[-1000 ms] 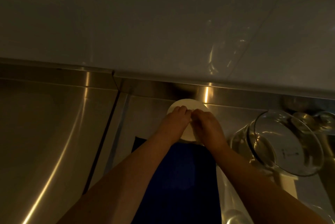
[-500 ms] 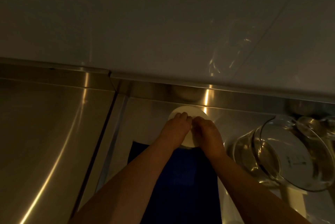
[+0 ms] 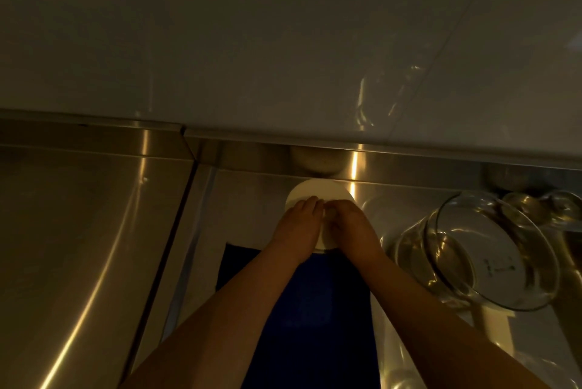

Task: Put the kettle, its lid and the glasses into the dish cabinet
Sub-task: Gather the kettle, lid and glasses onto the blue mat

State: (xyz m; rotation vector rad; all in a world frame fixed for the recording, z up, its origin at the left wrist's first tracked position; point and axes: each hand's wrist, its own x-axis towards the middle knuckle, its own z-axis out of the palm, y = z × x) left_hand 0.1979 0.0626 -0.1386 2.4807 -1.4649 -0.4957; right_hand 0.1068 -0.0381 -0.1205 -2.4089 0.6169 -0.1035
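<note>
A round white lid (image 3: 318, 192) lies on the steel counter close to the back wall. My left hand (image 3: 299, 226) and my right hand (image 3: 349, 229) both rest on it, fingertips meeting over its middle and curled around it. The clear glass kettle (image 3: 491, 258) lies tilted on its side to the right, mouth towards me, its white handle (image 3: 491, 322) below it. Clear glasses (image 3: 563, 207) stand behind the kettle at the far right; another glass (image 3: 400, 379) shows at the bottom edge.
A dark blue cloth (image 3: 302, 310) lies on the counter under my forearms. A steel sink basin (image 3: 78, 247) slopes away on the left, past a dark seam. A pale tiled wall (image 3: 283, 42) rises right behind the counter's steel upstand (image 3: 409, 162).
My hands stay together on the white lid. The view has shifted a little, so the kettle sits further right and lower in the frame.
</note>
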